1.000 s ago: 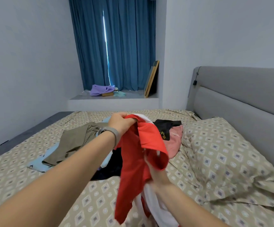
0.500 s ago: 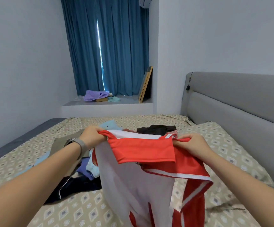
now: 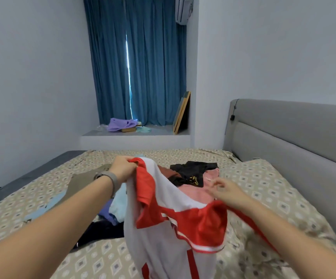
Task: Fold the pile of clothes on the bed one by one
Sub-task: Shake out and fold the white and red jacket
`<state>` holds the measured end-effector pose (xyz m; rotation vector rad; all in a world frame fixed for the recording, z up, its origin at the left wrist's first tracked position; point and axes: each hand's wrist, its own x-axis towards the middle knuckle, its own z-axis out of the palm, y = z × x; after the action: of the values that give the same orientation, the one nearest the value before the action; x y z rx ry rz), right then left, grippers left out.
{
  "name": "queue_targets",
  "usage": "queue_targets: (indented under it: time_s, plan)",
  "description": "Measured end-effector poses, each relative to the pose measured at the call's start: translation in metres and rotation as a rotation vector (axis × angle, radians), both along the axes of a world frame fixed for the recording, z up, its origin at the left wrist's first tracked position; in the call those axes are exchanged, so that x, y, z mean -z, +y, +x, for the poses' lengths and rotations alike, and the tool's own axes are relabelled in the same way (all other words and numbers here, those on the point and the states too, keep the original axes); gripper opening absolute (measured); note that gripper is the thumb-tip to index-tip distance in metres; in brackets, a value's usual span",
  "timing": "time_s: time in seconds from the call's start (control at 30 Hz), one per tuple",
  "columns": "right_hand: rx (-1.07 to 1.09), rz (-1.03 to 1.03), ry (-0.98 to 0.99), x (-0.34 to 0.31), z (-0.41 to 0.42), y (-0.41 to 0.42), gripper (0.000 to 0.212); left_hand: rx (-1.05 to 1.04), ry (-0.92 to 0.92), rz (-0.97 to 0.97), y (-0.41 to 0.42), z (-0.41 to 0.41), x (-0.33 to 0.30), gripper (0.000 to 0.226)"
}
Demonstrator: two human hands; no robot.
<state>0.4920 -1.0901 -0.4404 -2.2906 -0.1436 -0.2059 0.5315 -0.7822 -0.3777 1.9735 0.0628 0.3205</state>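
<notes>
Pale walls are framing a bed (image 3: 263, 190) with a diamond-patterned sheet, which is filling the lower half of the frame, while a grey padded headboard (image 3: 295, 137) is running along the right side. Blue curtains (image 3: 139, 63) are hanging at top centre above a window ledge (image 3: 159, 132), where a purple cloth (image 3: 119, 124) is lying and a framed board (image 3: 181, 113) is leaning at the right end.

At centre frame the left hand (image 3: 122, 169), with a grey band on its wrist, is gripping one red edge of a red-and-white shirt (image 3: 163, 228), fingers curled round the fabric and holding it above the sheet. The shirt is hanging down from that grip toward the bottom edge of the frame, its red part draping over the right forearm. The right hand (image 3: 226, 192) is hovering right of centre, blurred, with fingers loosely spread and gripping nothing.

Behind the shirt the pile of clothes (image 3: 110, 210) is lying on the bed: a black garment (image 3: 193, 170) and a pink one (image 3: 195, 193) toward the headboard, an olive one (image 3: 84, 179), light blue, purple and dark pieces at the left.
</notes>
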Motion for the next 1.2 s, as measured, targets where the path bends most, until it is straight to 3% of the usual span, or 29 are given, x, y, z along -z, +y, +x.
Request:
queue_targets:
  time_s: [0.03,0.1,0.13,0.17,0.23,0.33,0.43,0.57,0.73,0.77,0.83,0.9,0.97,1.03,1.1,1.2]
  plan:
    - [-0.099,0.004,0.051,0.008,-0.003,0.017,0.031,0.030,0.008,0.007,-0.006,-0.001,0.001,0.029]
    - [-0.270,-0.007,0.179,0.024,-0.011,0.049,0.096,0.096,0.011,0.053,-0.016,-0.003,0.002,0.028]
    - [-0.315,0.008,0.207,0.031,-0.013,0.063,0.114,0.116,0.005,0.072,-0.020,-0.005,0.003,0.031]
    - [-0.330,0.051,0.216,0.039,-0.013,0.074,0.117,0.132,0.001,0.084,-0.023,-0.007,0.003,0.035]
    - [-0.317,0.123,0.150,0.051,-0.010,0.091,0.093,0.162,-0.006,0.090,-0.024,-0.009,0.003,0.037]
    - [-0.239,0.080,0.027,0.057,0.000,0.106,0.017,0.233,0.010,0.129,-0.015,-0.010,0.000,0.026]
    - [-0.191,0.042,0.068,0.059,0.011,0.099,0.031,0.367,0.020,0.160,0.000,-0.012,-0.002,0.037]
    - [-0.016,0.188,-0.013,0.056,0.023,0.077,0.025,0.577,0.003,0.136,0.016,-0.010,-0.006,0.050]
    - [0.011,0.142,-0.091,0.055,0.031,0.064,0.029,0.573,0.008,0.252,0.022,-0.002,-0.004,0.033]
    - [-0.012,0.151,-0.092,0.054,0.029,0.064,0.036,0.545,-0.028,0.256,0.020,0.000,-0.001,0.027]
    - [-0.079,0.204,-0.094,0.052,0.024,0.064,0.068,0.502,-0.091,0.268,0.015,0.002,0.005,0.017]
    - [-0.139,0.189,-0.033,0.049,0.019,0.062,0.071,0.476,-0.123,0.278,0.012,0.004,0.011,0.011]
    - [-0.239,-0.002,0.051,0.045,0.017,0.058,0.066,0.454,-0.144,0.344,0.012,0.008,0.015,0.011]
    - [-0.287,-0.317,0.069,0.043,0.023,0.050,0.063,0.440,-0.177,0.571,0.014,0.012,0.018,0.008]
    - [-0.223,-0.575,0.071,0.044,0.034,0.042,0.053,0.424,-0.200,0.816,0.011,0.013,0.020,0.018]
    - [-0.120,-0.543,0.128,0.042,0.038,0.028,0.041,0.353,-0.220,0.888,0.007,0.012,0.022,0.028]
